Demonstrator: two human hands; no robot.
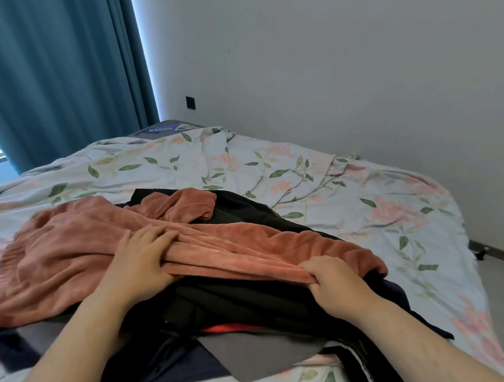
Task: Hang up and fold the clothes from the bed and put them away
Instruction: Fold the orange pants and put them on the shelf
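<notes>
Pink fleece garment [61, 259]: one, directly under both hands, long axis running left-to-right across body, bulk spreading left beyond left hand [140, 258]. Left hand grips bunched fold mid-length; right hand [334, 285] pinches edge at right end. Left hand nearer bulk. Beneath hands: dark clothes [250, 302], at least three, exact count unclear; one grey piece [253, 357] nearer body. Bed [363, 214] stretches beyond hands

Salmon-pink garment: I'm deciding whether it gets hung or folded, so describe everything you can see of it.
The salmon-pink garment looks like soft, ribbed fleece. It lies rumpled and spread across the bed, partly over black clothes. The left hand grips a fold mid-garment; the right hand pinches its near edge.
</notes>
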